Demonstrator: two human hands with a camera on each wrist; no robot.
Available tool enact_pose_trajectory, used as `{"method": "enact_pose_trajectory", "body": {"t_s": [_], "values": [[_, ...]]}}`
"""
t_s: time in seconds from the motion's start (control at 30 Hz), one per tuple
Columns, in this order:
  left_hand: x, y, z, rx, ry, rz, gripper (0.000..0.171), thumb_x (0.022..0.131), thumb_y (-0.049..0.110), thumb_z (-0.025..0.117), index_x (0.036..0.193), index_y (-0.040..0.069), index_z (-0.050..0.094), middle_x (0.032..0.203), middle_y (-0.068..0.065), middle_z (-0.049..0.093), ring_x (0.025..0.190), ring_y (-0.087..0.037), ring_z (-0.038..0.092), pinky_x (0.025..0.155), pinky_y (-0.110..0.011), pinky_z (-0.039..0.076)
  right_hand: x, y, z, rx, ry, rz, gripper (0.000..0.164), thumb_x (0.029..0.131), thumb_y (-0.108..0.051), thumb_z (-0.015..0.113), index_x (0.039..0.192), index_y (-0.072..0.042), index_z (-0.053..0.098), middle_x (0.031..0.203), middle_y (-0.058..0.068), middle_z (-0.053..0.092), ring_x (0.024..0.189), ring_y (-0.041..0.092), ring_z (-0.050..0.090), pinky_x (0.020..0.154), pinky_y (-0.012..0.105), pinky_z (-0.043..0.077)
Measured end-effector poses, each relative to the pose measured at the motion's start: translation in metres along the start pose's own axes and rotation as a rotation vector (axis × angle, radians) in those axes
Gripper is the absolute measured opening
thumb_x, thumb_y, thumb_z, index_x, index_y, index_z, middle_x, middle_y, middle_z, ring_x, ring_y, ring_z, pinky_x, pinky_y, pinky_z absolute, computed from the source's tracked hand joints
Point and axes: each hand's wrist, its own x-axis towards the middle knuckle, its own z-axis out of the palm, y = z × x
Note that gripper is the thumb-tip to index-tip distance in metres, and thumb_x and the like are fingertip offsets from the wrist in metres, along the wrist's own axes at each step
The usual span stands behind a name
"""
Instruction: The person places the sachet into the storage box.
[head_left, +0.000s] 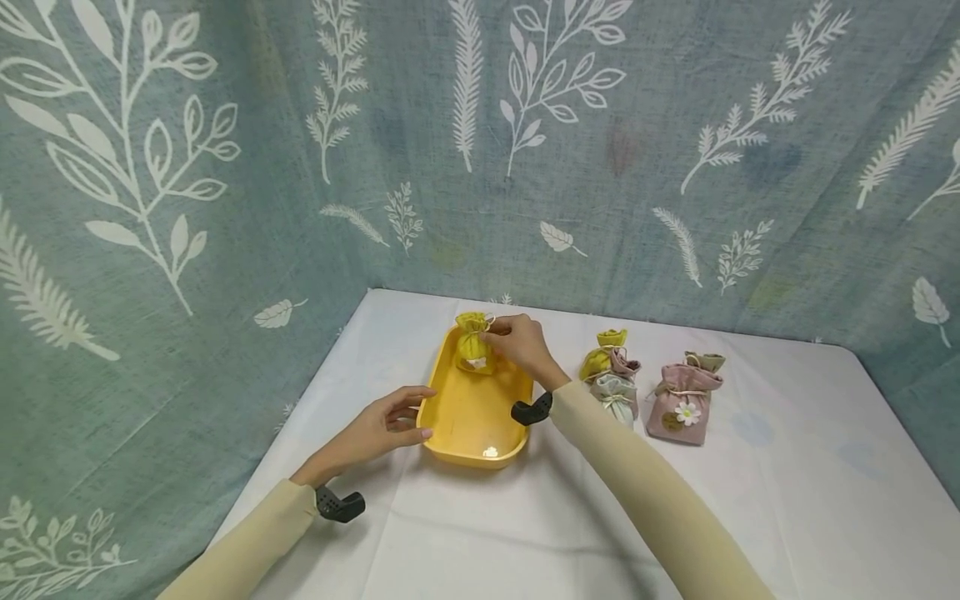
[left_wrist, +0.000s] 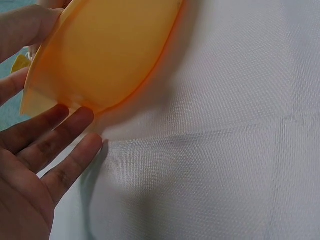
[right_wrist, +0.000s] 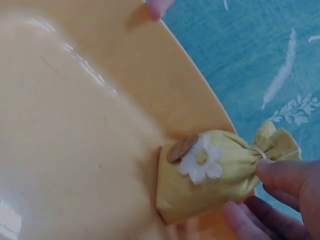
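Note:
My right hand (head_left: 522, 343) pinches the tied neck of a yellow drawstring pouch (right_wrist: 212, 175) between thumb and fingers. This pouch, with a white flower and a small brown tag on its front, stands inside the far end of a yellow tray (head_left: 468, 417); in the right wrist view its base is against the tray floor. At the tray's left side is my left hand (head_left: 390, 425), its fingers spread and fairly straight. The left fingertips (left_wrist: 82, 117) touch the outer wall, and the thumb (left_wrist: 30, 25) lies at the rim.
Right of the tray stands a cluster of pouches: another yellow one (head_left: 595, 363), a pale green one (head_left: 615, 393) and a mauve one (head_left: 625, 367) partly hidden. Farther right, a pink pouch (head_left: 678, 408) with a white flower stands before an olive one (head_left: 705, 361). A patterned curtain (head_left: 570, 167) hangs behind the white table (head_left: 787, 467).

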Motion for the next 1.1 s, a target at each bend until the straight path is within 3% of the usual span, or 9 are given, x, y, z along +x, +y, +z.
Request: {"method": "enact_pose_trajectory", "body": {"t_s": [0.13, 0.37, 0.6, 0.73, 1.1], "values": [[0.000, 0.000, 0.000, 0.009, 0.000, -0.002, 0.070, 0.091, 0.037, 0.081, 0.152, 0.025, 0.048, 0.146, -0.004, 0.054, 0.123, -0.022, 0.059, 0.104, -0.039, 0.051, -0.005, -0.002, -0.009, 0.038, 0.006, 0.011, 0.025, 0.096, -0.022, 0.076, 0.117, -0.008, 0.078, 0.111, 0.006, 0.076, 0.097, 0.022, 0.071, 0.083, 0.037, 0.061], [0.000, 0.000, -0.001, -0.004, -0.005, 0.018, 0.068, 0.091, 0.037, 0.081, 0.150, 0.027, 0.049, 0.147, -0.008, 0.054, 0.123, -0.023, 0.059, 0.104, -0.037, 0.051, -0.018, 0.004, -0.040, 0.105, -0.039, 0.014, 0.034, 0.098, -0.021, 0.074, 0.127, -0.005, 0.072, 0.116, 0.010, 0.074, 0.101, 0.036, 0.072, 0.089, 0.051, 0.059], [-0.001, 0.000, -0.002, 0.004, -0.016, 0.026, 0.069, 0.091, 0.037, 0.080, 0.151, 0.026, 0.048, 0.148, -0.007, 0.053, 0.125, -0.024, 0.058, 0.105, -0.038, 0.050, -0.043, 0.005, -0.083, -0.113, -0.008, -0.074, 0.029, 0.098, -0.024, 0.074, 0.123, -0.010, 0.075, 0.106, 0.006, 0.076, 0.089, 0.025, 0.072, 0.071, 0.036, 0.062], [-0.001, 0.002, -0.003, 0.000, -0.016, 0.021, 0.069, 0.091, 0.037, 0.080, 0.151, 0.025, 0.048, 0.148, -0.007, 0.054, 0.125, -0.025, 0.059, 0.105, -0.039, 0.050, -0.059, 0.006, -0.106, -0.206, 0.022, -0.124, 0.028, 0.097, -0.026, 0.075, 0.121, -0.011, 0.076, 0.105, 0.006, 0.075, 0.094, 0.023, 0.070, 0.073, 0.035, 0.060], [0.000, 0.001, 0.000, 0.002, -0.026, 0.040, 0.070, 0.092, 0.034, 0.080, 0.153, 0.021, 0.046, 0.148, -0.010, 0.053, 0.124, -0.027, 0.059, 0.103, -0.034, 0.051, -0.095, 0.025, -0.148, -0.243, 0.065, -0.099, 0.029, 0.097, -0.031, 0.075, 0.120, -0.014, 0.077, 0.108, 0.004, 0.075, 0.095, 0.023, 0.070, 0.073, 0.036, 0.061]]}}
